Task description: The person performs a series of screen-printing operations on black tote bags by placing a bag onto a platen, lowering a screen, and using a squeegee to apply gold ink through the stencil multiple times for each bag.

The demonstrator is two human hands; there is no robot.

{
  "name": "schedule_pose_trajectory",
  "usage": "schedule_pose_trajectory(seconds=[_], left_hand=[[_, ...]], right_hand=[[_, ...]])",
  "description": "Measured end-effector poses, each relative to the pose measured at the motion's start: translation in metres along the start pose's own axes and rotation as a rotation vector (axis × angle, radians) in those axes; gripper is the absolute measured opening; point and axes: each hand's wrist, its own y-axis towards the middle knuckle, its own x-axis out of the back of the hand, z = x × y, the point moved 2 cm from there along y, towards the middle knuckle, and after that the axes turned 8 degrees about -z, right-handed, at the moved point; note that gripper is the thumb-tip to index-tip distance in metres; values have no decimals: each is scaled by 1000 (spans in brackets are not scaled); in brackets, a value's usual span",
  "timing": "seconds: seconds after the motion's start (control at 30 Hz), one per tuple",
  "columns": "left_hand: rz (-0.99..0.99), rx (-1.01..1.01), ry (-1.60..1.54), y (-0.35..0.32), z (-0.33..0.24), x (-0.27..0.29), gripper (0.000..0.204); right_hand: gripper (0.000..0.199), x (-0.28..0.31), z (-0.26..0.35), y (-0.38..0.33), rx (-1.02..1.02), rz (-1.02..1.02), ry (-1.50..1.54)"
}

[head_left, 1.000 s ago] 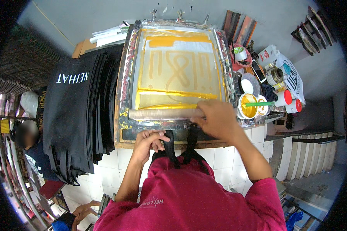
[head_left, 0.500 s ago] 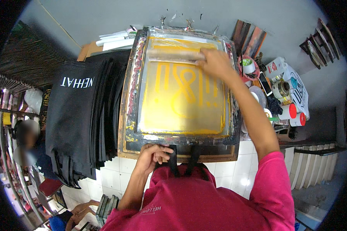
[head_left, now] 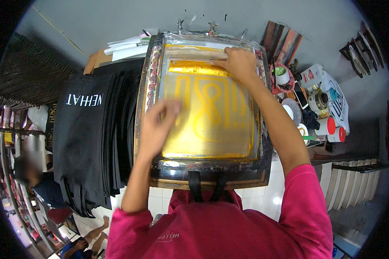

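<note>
In front of me lies a screen-printing frame (head_left: pixel 205 165) with a dark, paint-smeared border. Its mesh (head_left: pixel 229 142) is coated in yellow ink and shows a looped design with vertical bars. My right hand (head_left: pixel 241 64) is closed round the right end of a long squeegee (head_left: pixel 194 52), near the far end of the mesh. A thick, glossy band of yellow ink (head_left: pixel 194 67) lies just on the near side of the squeegee. My left hand (head_left: pixel 158 123) is raised over the left side of the frame, its fingers smeared by motion. Black straps (head_left: pixel 195 185) hang from the near edge.
Black bags (head_left: pixel 84 125) with white lettering are stacked at the left. To the right stand a pink bowl (head_left: pixel 285 84) with tape, a phone (head_left: pixel 301 96), red-lidded jars (head_left: pixel 325 126) and a white bag (head_left: pixel 335 97). Another person (head_left: pixel 52 185) is at far left.
My left hand has risen from below the near edge to over the frame's left side. The squeegee in my right hand has moved slightly farther away, and the ink band now shows beside it.
</note>
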Motion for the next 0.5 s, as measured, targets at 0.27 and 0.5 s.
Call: schedule_pose_trajectory(seconds=[0.27, 0.5], left_hand=[[70, -284, 660, 136, 8, -15, 34], [8, -438, 570, 87, 20, -7, 34]], right_hand=[[69, 14, 18, -40, 35, -43, 43], [64, 26, 31, -85, 54, -80, 62]])
